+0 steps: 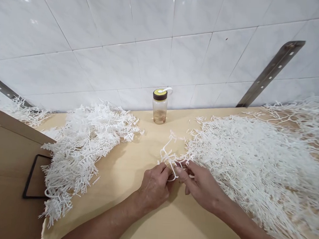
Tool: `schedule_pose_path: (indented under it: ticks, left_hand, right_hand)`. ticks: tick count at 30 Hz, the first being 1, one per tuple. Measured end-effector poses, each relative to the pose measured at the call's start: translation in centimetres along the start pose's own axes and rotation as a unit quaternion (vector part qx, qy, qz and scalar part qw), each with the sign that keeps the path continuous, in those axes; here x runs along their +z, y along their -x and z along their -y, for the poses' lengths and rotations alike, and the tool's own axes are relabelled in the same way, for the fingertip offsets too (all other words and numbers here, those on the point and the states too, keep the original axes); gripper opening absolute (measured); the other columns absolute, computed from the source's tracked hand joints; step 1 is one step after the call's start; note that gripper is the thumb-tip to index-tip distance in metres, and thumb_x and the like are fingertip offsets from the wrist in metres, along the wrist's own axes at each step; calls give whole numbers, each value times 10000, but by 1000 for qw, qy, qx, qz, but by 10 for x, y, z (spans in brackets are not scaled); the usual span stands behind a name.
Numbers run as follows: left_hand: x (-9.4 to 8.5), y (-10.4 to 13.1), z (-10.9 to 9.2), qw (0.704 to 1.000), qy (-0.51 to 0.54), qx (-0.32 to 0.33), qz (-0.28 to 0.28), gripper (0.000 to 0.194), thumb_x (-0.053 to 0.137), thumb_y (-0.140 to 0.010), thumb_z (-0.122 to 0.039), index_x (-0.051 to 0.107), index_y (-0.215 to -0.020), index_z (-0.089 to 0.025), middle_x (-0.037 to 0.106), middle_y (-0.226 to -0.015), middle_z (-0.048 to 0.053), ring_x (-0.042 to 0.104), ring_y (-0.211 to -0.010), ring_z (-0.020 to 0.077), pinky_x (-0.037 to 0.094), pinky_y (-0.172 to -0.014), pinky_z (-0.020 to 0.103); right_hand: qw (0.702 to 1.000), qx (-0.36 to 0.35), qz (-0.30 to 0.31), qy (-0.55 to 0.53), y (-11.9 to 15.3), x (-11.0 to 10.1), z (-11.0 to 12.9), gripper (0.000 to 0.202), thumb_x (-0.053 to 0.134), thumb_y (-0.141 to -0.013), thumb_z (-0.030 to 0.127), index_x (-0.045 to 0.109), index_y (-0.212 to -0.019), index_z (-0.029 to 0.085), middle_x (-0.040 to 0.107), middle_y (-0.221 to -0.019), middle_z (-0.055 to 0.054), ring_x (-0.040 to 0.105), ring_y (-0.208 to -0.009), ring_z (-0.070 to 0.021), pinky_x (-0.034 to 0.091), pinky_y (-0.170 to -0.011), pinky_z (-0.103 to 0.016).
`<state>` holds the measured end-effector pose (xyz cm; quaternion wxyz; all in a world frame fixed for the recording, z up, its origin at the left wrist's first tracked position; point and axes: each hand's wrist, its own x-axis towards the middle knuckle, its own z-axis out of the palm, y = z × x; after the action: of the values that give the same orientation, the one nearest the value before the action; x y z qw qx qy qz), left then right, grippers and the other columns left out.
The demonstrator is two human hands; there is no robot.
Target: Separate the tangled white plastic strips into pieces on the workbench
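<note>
A branching white plastic piece (pixel 169 156), thin and twig-like, is held between my two hands over the middle of the table. My left hand (pixel 156 183) is closed, with its thumb and forefinger pinching the lower part of the piece. From the other side my right hand (pixel 196 182) grips a branch between thumb and fingers. Some of the fingertips are hidden behind the plastic and the knuckles. Close beside my right hand spreads a large heap of thin white plastic pieces (pixel 248 156).
Another white heap (pixel 86 140) lies on the left of the wooden table (pixel 135 164). A clear bottle (pixel 159 110) with a dark and yellow lid stands near the tiled wall (pixel 151 62). Metal brackets (pixel 271 73) lean at the back. A brown panel (pixel 9 176) borders the left.
</note>
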<state>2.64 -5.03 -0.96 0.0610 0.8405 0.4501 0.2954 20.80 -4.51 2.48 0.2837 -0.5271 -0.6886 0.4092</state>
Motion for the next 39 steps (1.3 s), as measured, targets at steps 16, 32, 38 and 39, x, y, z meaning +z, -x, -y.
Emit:
schedule_pose_path:
  ticks: [16, 32, 38, 39]
  left_hand:
    - [-17, -11, 13, 976, 99, -128, -146, 384, 567, -908, -291, 509, -1270, -176, 581, -1213, 147, 553, -1153, 266, 492, -946, 441]
    - [-10, -4, 3, 991, 132, 0, 31, 691, 692, -795, -227, 402, -1423, -227, 511, -1384, 136, 475, -1277, 275, 421, -1070, 466]
    - [-10, -9, 12, 945, 296, -138, -8, 347, 581, -895, -290, 607, -1226, -185, 701, -1014, 73, 654, -886, 190, 533, -797, 312]
    - [-10, -11, 14, 923, 336, -185, -15, 315, 568, -907, -335, 642, -1164, -170, 708, -906, 56, 655, -783, 172, 531, -716, 283]
  right_hand:
    - [998, 37, -41, -36, -10, 24, -23, 461, 386, -949, 592, 486, -698, 218, 577, -537, 30, 571, -374, -138, 455, -435, -250]
    - [998, -24, -49, -35, -9, 18, -15, 371, 440, -953, 491, 619, -909, 168, 678, -793, -58, 634, -714, -200, 513, -637, -322]
    - [981, -7, 38, -189, -7, 12, -5, 390, 545, -915, 499, 603, -1098, 159, 687, -982, -90, 683, -799, -201, 599, -665, -336]
    - [978, -5, 32, -208, -7, 11, -5, 423, 567, -903, 498, 583, -1163, 165, 672, -1064, -108, 682, -842, -208, 609, -657, -338]
